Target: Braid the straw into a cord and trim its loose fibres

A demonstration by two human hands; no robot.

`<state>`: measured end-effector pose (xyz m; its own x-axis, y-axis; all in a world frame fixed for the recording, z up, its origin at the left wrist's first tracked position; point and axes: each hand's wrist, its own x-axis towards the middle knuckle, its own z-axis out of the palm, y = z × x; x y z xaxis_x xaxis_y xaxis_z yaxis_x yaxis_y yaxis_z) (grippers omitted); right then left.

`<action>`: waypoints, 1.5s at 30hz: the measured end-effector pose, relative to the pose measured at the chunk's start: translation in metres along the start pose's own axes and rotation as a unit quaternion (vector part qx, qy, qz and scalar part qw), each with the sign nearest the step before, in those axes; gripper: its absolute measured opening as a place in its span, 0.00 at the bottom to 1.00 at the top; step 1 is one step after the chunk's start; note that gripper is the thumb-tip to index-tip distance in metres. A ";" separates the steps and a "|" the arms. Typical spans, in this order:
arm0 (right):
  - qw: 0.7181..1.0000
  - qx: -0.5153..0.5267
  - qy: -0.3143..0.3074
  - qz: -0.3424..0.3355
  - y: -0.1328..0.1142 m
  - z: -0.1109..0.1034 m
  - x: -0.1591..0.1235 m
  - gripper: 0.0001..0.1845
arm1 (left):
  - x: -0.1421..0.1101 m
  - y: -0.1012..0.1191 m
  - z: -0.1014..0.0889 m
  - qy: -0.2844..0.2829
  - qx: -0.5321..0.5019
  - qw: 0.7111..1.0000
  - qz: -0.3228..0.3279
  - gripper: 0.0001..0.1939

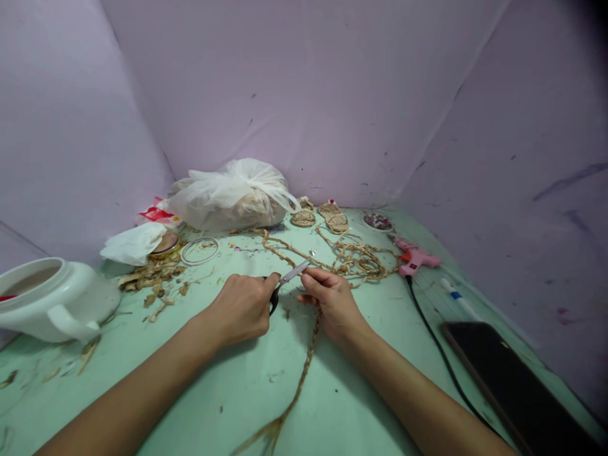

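My left hand (244, 307) is closed around the black handles of a pair of scissors (293, 272), whose blades point up and right toward my other hand. My right hand (332, 301) pinches a braided straw cord (308, 358) close to the blade tips. From under that hand the cord runs down toward me and ends in loose, frayed strands (270, 430). Beyond both hands, more braided cord (363, 259) lies in a tangled pile on the pale green table. My fingers hide part of the cord and the scissor handles.
A knotted white plastic bag (232, 196) sits at the back, beside small woven straw pieces (335, 218). Dry scraps (152, 275) and a white pot (61, 297) are at left. To the right lie a pink glue gun (415, 258), a marker (460, 299) and a black phone (508, 380).
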<state>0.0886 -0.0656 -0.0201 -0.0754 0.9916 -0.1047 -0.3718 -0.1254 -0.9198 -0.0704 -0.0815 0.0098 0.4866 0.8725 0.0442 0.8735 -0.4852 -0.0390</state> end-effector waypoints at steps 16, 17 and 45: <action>0.981 -0.006 -0.135 0.139 -0.005 0.004 -0.006 0.12 | 0.014 -0.012 -0.006 0.248 -0.640 0.665 -0.294 0.24; 0.977 -0.012 -0.151 0.148 -0.005 0.005 -0.008 0.12 | 0.014 -0.011 -0.005 0.245 -0.657 0.642 -0.310 0.25; 0.998 0.034 0.001 0.048 0.009 -0.006 0.007 0.16 | -0.003 -0.021 -0.014 0.097 -0.255 0.956 -0.108 0.14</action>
<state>0.0902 -0.0595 -0.0311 -0.1127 0.9750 -0.1917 -0.4250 -0.2217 -0.8776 -0.0895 -0.0746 0.0246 0.2436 0.9527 0.1816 0.8229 -0.3022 0.4811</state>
